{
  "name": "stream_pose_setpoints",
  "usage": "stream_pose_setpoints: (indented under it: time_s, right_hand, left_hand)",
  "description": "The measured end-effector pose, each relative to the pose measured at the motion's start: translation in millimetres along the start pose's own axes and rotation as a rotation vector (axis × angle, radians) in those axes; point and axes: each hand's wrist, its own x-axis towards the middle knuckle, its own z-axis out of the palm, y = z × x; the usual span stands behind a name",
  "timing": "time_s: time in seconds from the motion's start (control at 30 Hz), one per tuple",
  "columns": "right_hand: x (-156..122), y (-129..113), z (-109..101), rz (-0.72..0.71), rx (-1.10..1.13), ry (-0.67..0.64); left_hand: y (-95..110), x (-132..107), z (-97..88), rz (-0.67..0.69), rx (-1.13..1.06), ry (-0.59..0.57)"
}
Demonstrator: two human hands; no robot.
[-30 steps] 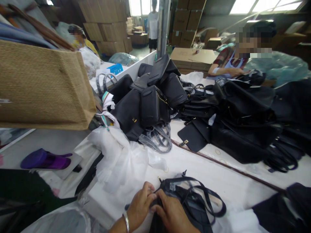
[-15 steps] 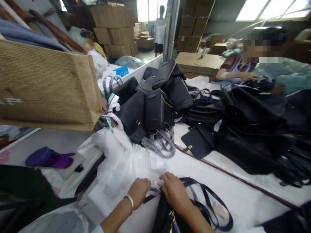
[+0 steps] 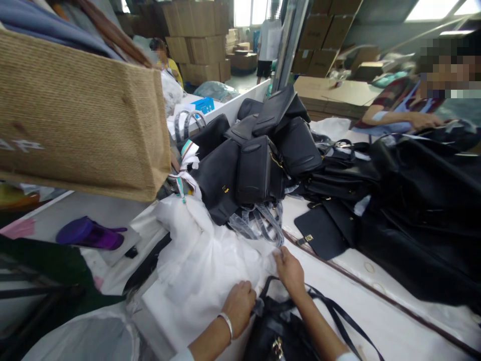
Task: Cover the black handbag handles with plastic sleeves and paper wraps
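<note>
A black handbag point(image 3: 278, 326) with gold hardware and long black straps point(image 3: 340, 311) lies on the white table right in front of me. My right hand point(image 3: 290, 273) reaches past it, with thumb and fingers pinching the edge of a thin white wrapping sheet point(image 3: 210, 260). Beside the bag's upper left corner, my left hand point(image 3: 239, 307), with a silver bracelet at the wrist, has its fingers curled closed. A bit of clear plastic shows by those fingertips; what they hold is hidden. The sheets lie heaped left of both hands.
Black bags point(image 3: 259, 168) are piled at the back, with plastic-wrapped handles point(image 3: 263, 223). More black bags point(image 3: 413, 225) fill the right side. A burlap bag point(image 3: 86, 120) juts in at left above a purple tape dispenser point(image 3: 92, 234). A co-worker point(image 3: 398, 108) handles a black item opposite.
My right hand has moved forward from the bag to the edge of the white sheet, drawing it rightward. My left hand stays near the bag's top, slightly lower. The view has shifted left.
</note>
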Motion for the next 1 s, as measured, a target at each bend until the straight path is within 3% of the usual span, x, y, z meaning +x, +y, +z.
stream_pose_setpoints:
  time_s: [0.17,0.27,0.37,0.47,0.67,0.87,1.0]
  right_hand:
    - [-7.0,14.1,2.3,-0.025,0.059,-0.047]
    - [-21.0,12.6,3.2,-0.084,0.074,0.0]
    - [-35.3,5.9,0.0,-0.14,0.07,0.124]
    - [-50.8,-3.5,-3.7,-0.202,0.123,0.173]
    - [-89.2,-9.8,-7.5,-0.247,0.264,0.153]
    - [-127.9,0.1,-17.7,-0.159,0.466,0.142]
    - [-139.9,-26.8,-25.4,-0.037,0.761,0.001]
  left_hand:
    - [-9.4,-7.2,-14.7,-0.002,-0.177,0.07]
    - [-31.2,-9.2,-28.2,-0.212,-0.396,0.294]
    - [-53.2,-0.5,-34.0,-0.411,-0.386,0.432]
    - [-65.5,14.2,-32.4,-0.412,-0.349,0.425]
    - [-80.5,29.1,-37.4,-0.38,-0.404,0.383]
    - [-92.8,8.9,-64.6,-0.422,-0.525,0.454]
    - [-69.7,-18.7,-85.8,-0.409,-0.569,0.49]
